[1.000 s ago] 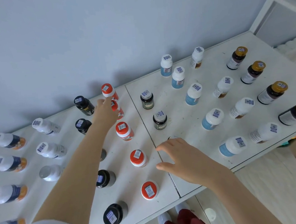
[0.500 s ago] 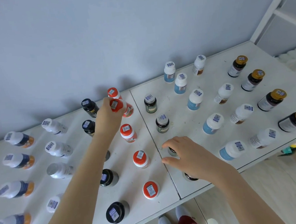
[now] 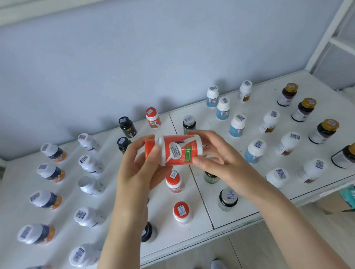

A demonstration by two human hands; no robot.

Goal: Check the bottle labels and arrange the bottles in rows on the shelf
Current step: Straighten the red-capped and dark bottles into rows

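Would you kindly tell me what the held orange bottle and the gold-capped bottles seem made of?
Orange bottle: likely opaque plastic, glossy printed wrap catching soft highlights. Gold-capped bottles: dark translucent walls, glass or tinted plastic, unclear which; caps have metallic sheen.

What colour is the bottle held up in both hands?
The bottle is orange-red and white, with a green patch; head view.

The orange-and-white plastic bottle (image 3: 173, 150), lying sideways, bears a white patch (image 3: 175, 151) of dark print too blurred to read. At 3 o'clock from it, a green patch (image 3: 187, 153) shows what looks like "13". The barcode stickers (image 3: 181, 210) on the caps are illegible.
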